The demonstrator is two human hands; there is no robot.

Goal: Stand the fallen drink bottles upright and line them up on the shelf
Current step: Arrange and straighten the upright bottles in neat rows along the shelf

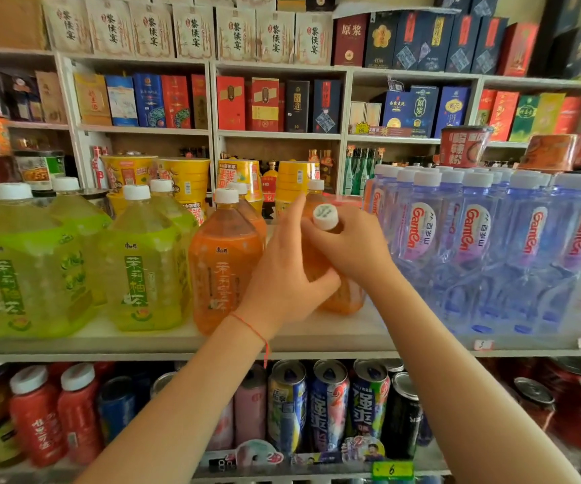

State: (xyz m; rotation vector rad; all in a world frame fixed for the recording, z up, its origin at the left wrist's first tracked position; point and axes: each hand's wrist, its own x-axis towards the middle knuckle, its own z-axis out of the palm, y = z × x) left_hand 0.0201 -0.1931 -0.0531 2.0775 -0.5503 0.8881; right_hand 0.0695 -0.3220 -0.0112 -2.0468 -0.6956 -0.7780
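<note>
Fingers of both hands are curled round one orange tea bottle [343,298]: left hand [282,274] wraps the lower body with the thumb across the front, right hand [352,246] grips the shoulder and neck just under the white cap [325,217]. Bottle sits on the shelf [334,335], tilted, cap leaning toward the camera, base near the board; can't tell if it's fully down. Two-hand hold probably because it's a big heavy bottle and needs steadying while it's righted into the gap between the standing orange bottle [224,263] on its left and the water bottles [474,246] on its right. Another orange bottle behind, only its cap [316,185] showing, so the row runs front to back. Green tea bottles [139,260] further left already upright. Water labels read "Ganten" in red. Tea labels carry Chinese writing, blurred. Yellow price tag [392,469] on the lower shelf reads 6. Cans [327,403] below have Chinese lettering, not legible. Thin red string [250,326] on left wrist
</note>
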